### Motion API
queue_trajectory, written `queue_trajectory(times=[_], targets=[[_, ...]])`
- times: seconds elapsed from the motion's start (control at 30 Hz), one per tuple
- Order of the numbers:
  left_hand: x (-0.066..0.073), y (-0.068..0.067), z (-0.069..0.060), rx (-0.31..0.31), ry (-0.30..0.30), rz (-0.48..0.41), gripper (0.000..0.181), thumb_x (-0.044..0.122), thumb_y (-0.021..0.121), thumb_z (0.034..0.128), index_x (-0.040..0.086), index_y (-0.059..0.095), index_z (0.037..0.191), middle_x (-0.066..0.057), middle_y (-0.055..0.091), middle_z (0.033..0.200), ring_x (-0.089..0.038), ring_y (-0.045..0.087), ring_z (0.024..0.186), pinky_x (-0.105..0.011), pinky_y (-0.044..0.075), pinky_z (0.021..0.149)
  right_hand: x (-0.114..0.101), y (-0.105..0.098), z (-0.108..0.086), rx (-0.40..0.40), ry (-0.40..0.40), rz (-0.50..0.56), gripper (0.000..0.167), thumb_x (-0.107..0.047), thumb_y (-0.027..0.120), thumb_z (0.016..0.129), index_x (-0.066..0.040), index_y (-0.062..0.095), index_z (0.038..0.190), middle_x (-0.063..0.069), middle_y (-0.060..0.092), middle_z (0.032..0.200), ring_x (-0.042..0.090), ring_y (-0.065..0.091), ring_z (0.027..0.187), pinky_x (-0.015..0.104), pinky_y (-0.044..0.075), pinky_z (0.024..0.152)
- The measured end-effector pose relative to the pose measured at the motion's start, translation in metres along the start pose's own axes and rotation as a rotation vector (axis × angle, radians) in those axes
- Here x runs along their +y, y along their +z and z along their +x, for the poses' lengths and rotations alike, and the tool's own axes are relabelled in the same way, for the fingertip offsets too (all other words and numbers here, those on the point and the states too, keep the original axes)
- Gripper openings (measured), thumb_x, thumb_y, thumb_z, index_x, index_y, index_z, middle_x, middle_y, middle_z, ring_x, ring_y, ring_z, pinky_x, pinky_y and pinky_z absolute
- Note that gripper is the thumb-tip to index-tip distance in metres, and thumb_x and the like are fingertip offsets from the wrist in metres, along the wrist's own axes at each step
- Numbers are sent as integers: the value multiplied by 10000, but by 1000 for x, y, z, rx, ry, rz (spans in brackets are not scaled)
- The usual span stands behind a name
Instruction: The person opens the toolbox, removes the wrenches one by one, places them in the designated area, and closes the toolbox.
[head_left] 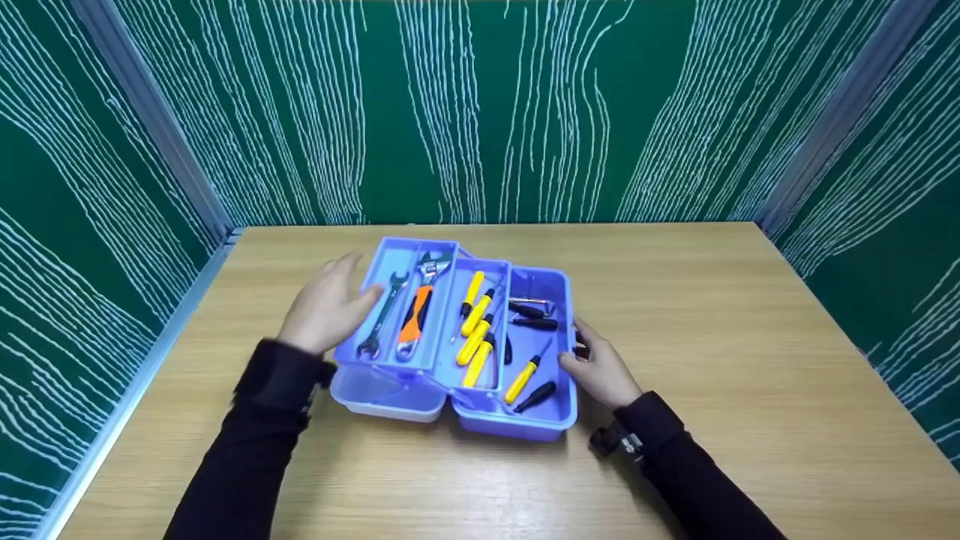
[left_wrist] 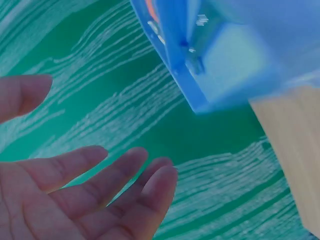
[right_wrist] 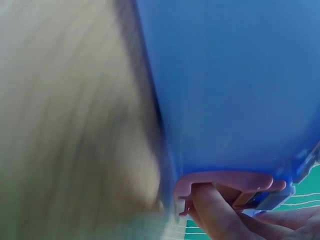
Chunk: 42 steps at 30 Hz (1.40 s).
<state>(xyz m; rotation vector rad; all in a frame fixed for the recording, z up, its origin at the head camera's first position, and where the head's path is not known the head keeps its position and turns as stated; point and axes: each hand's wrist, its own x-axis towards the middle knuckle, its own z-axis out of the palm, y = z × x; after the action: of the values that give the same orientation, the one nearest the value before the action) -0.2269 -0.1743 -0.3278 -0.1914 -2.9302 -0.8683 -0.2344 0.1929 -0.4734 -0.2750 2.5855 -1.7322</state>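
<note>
A blue-purple toolbox (head_left: 517, 429) stands opened out on the table, its stepped trays spread to the left. The left tray holds a dark open-end wrench (head_left: 384, 315) and an adjustable wrench (head_left: 415, 319) with an orange-black handle. Several yellow-handled screwdrivers (head_left: 474, 351) lie in the middle tray. My left hand (head_left: 328, 306), fingers loosely spread, is beside the left tray; the left wrist view shows a gap between them. My right hand (head_left: 602, 369) grips the toolbox's right side, fingers at a pinkish latch (right_wrist: 225, 179) in the right wrist view.
The deep right compartment holds another yellow screwdriver (head_left: 523, 379), a black-handled tool (head_left: 535, 397) and more black-handled tools (head_left: 534, 324). Green panels (head_left: 525, 112) with white wavy lines enclose the wooden table (head_left: 712, 315) at the back and sides.
</note>
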Motion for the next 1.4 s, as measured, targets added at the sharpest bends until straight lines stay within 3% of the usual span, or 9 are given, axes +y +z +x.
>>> queue_trajectory(times=[0.17, 0.27, 0.37, 0.47, 0.53, 0.63, 0.93, 1.13, 1.4], targets=[[15, 5, 21, -113, -3, 50, 681, 352, 503, 981, -25, 297, 1509, -231, 418, 1502, -343, 464, 1328, -496, 329, 1159, -1, 0, 0, 1, -5, 0, 714, -18, 569, 909, 44, 217, 1527, 317, 419, 1462, 426, 520, 1274, 465, 471, 1043], [20, 11, 26, -210, -31, 138, 602, 285, 476, 994, -76, 356, 1461, -252, 476, 1443, -350, 520, 1253, -481, 391, 1112, -1, 0, 0, -1, -5, -2, 718, -26, 572, 910, 46, 213, 1528, 317, 407, 1471, 431, 517, 1277, 468, 472, 1041], [25, 17, 28, -309, -64, 240, 438, 188, 459, 987, -80, 504, 1331, -233, 592, 1265, -322, 604, 1052, -407, 512, 916, -1, -1, 0, 3, 0, -3, 721, -30, 575, 908, 45, 214, 1528, 318, 409, 1469, 430, 520, 1274, 467, 476, 1038], [28, 22, 28, -364, -76, 302, 265, 87, 470, 951, -39, 607, 1139, -155, 623, 1014, -249, 585, 805, -295, 485, 667, 0, -1, 0, 8, 1, -10, 717, -31, 577, 906, 46, 225, 1525, 320, 429, 1453, 432, 535, 1256, 467, 483, 1030], [30, 24, 28, -373, -74, 338, 188, 46, 489, 921, -7, 629, 1035, -112, 596, 914, -218, 555, 734, -269, 440, 595, 0, -1, 0, 8, 0, -17, 715, -34, 579, 906, 47, 228, 1524, 320, 438, 1445, 435, 546, 1241, 467, 490, 1022], [30, 26, 28, -343, -45, 405, 154, 35, 513, 901, 10, 639, 984, -86, 584, 874, -211, 528, 727, -291, 421, 602, 1, -1, 0, 4, 1, -18, 716, -37, 579, 908, 52, 223, 1523, 322, 438, 1443, 444, 550, 1233, 470, 496, 1013], [29, 27, 32, -322, -8, 486, 178, 38, 545, 862, -6, 667, 984, -148, 682, 993, -236, 572, 807, -412, 533, 724, -2, 0, -1, 11, 7, -25, 720, -41, 584, 907, 58, 221, 1521, 319, 441, 1442, 442, 555, 1228, 471, 492, 1019], [29, 25, 34, -354, -15, 467, 189, 15, 565, 824, -11, 659, 987, -127, 657, 959, -235, 533, 795, -392, 514, 769, -2, 1, -1, 23, 9, -22, 726, -32, 586, 901, 76, 215, 1515, 334, 442, 1430, 448, 558, 1223, 471, 492, 1018], [27, 16, 34, -376, -74, 383, 184, 57, 616, 818, -11, 626, 989, -92, 568, 865, -238, 545, 753, -284, 431, 628, 0, 0, 1, 9, 19, -23, 734, -40, 582, 902, 70, 202, 1520, 335, 426, 1444, 447, 544, 1241, 461, 493, 1018]])
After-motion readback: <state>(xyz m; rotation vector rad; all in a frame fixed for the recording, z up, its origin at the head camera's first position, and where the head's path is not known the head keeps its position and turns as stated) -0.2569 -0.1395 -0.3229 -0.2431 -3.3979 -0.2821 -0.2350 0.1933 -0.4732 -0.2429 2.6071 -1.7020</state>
